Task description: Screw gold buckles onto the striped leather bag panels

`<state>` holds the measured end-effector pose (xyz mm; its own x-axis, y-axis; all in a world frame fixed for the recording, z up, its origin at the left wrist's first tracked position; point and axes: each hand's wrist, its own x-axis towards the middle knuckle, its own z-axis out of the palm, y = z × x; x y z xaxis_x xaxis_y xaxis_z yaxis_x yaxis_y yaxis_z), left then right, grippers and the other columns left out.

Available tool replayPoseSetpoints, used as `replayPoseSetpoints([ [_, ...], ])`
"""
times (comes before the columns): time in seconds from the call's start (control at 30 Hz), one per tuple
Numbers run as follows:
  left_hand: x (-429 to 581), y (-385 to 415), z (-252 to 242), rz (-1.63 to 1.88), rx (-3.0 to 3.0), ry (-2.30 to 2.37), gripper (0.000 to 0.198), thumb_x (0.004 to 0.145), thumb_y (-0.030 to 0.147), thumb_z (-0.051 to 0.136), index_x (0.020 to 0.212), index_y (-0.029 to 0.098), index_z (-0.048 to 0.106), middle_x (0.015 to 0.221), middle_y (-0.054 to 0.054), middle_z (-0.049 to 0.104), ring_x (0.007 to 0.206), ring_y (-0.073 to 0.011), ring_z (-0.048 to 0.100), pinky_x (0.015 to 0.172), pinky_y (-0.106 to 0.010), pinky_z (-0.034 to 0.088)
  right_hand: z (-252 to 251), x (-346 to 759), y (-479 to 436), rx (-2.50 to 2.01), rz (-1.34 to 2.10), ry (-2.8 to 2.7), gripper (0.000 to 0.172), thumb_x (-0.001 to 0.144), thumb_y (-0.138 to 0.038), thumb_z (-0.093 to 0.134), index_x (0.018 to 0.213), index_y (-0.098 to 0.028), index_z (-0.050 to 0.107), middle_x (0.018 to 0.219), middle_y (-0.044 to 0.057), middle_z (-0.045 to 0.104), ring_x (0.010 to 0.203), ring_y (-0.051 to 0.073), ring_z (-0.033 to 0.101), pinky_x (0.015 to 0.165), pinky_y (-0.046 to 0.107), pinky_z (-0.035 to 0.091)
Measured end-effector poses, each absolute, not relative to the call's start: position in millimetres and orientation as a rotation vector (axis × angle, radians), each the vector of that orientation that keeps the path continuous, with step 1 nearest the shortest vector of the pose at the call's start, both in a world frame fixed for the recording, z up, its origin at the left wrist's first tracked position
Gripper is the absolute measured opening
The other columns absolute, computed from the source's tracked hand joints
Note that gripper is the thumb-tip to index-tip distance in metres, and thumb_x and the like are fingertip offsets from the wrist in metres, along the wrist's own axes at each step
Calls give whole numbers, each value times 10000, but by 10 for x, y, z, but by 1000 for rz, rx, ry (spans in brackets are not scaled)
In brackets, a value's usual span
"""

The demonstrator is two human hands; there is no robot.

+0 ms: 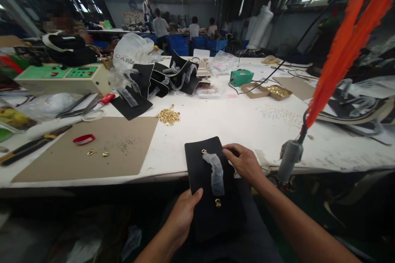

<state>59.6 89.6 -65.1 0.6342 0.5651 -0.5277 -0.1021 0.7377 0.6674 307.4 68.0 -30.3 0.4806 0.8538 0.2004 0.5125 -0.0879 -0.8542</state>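
Note:
A black bag panel [200, 172] is held tilted over the table's front edge and my lap. Along its middle runs a handle wrapped in translucent plastic [217, 174], with gold hardware [218, 203] at the lower end and a gold ring at the upper end. My left hand [182, 213] grips the panel's left edge, thumb on top. At the upper right edge, my right hand [242, 160] pinches the panel between thumb and fingers. The fingers behind the panel are hidden.
Small gold fittings [168, 115] lie piled beyond the panel. Brown cardboard [123, 139] at left bears a red oval item [84, 139]. More black panels [134, 102] are stacked behind. An orange-tasselled grey tool [290, 160] hangs at right. Several people work in the background.

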Motion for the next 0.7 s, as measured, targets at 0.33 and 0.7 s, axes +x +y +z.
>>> replayPoseSetpoints([
  [0.33,484,829,-649,395,703,804,532,826,477,840,1208,112,776,1223,-176,778,1200,-400,711,1132,-530,498,-350,2876,1192,-1851,492,-1836,238,942,-319,730,1172,-291,784,1108,24,740,1001,196,706,900,314,511],
  [0.7,775,1439,-572,391,643,1148,333,756,357,843,1058,221,811,1084,-70,829,1390,-412,572,1207,-606,421,-105,2793,1084,-2058,244,-1986,210,962,-370,593,1059,-262,744,1041,35,726,885,221,699,612,299,479],
])
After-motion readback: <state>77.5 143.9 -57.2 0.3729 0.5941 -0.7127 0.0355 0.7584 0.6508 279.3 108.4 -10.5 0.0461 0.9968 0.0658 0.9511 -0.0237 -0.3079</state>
